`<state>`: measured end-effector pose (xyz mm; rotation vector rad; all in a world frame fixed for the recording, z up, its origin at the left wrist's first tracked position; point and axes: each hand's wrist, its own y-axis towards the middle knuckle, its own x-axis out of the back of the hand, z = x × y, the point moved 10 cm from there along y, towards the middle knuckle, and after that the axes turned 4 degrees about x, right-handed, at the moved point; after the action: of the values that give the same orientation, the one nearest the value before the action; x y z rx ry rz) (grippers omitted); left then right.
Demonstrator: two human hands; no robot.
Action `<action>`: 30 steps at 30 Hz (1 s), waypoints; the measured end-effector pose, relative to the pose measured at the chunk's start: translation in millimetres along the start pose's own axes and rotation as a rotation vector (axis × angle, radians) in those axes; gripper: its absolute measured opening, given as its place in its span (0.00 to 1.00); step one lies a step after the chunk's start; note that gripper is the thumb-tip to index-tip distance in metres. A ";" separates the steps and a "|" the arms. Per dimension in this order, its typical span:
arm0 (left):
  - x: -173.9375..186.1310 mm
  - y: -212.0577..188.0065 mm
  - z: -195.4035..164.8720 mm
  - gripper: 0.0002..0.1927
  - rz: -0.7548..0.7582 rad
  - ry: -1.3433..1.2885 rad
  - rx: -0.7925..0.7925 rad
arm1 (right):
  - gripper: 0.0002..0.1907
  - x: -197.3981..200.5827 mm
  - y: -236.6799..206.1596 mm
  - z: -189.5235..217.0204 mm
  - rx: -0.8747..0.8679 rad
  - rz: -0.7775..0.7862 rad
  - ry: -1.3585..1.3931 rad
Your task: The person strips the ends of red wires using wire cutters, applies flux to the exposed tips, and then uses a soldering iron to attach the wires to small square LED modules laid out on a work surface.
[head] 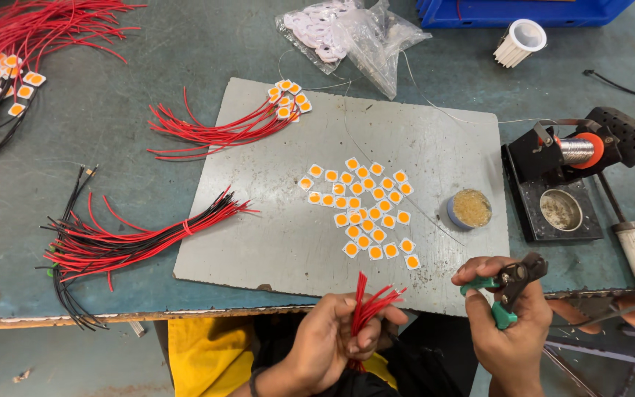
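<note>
My left hand (332, 338) grips a small bunch of short red wires (370, 301), their ends fanning up over the table's front edge. My right hand (505, 327) holds green-handled wire cutters (512, 283), jaws pointing up and right, a short way right of the wires. Just beyond both hands, on a grey board (259, 220), lie several small square chips with orange centres (361, 209).
A round tin of flux (470, 209) sits on the board's right side. A soldering stand with solder spool (564, 187) is at right. Red and black wire bundles (126, 239) and chips with red leads (237, 125) lie left. A plastic bag (350, 37) is at the back.
</note>
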<state>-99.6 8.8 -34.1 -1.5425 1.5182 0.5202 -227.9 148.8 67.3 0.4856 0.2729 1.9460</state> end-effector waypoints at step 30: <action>37.8 -26.4 -22.2 0.32 0.001 0.091 -0.198 | 0.23 -35.4 80.1 55.5 0.105 0.291 -0.433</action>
<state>-74.7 -34.5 -45.1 -1.7372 1.5749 0.6233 -255.7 81.9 141.5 1.0448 0.0253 2.0493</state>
